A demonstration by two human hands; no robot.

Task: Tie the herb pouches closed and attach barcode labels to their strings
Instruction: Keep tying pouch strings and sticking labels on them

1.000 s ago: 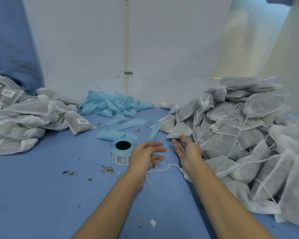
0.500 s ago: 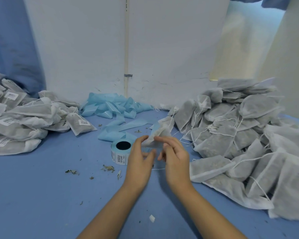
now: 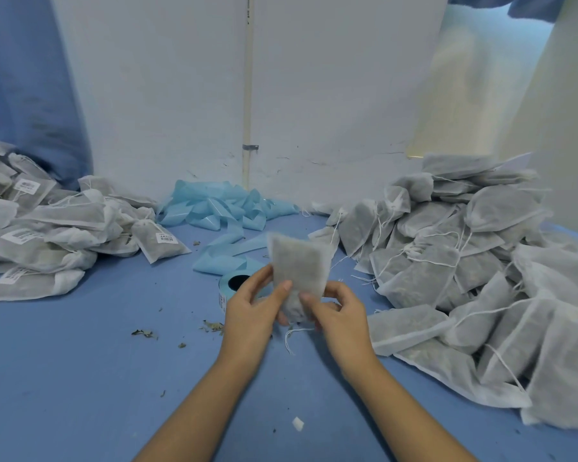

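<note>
The white mesh herb pouch held upright (image 3: 299,268) is motion-blurred, and its lower end sits behind the fingers of the left hand (image 3: 251,311) and right hand (image 3: 339,315), so its mouth cannot be read. The light-blue roll of barcode labels (image 3: 232,285) is half covered by the left hand; its print is too small to read. The left heap of labelled grey pouches (image 3: 40,235) and the right heap of unlabelled grey pouches (image 3: 481,278) run off the picture's edges.
</note>
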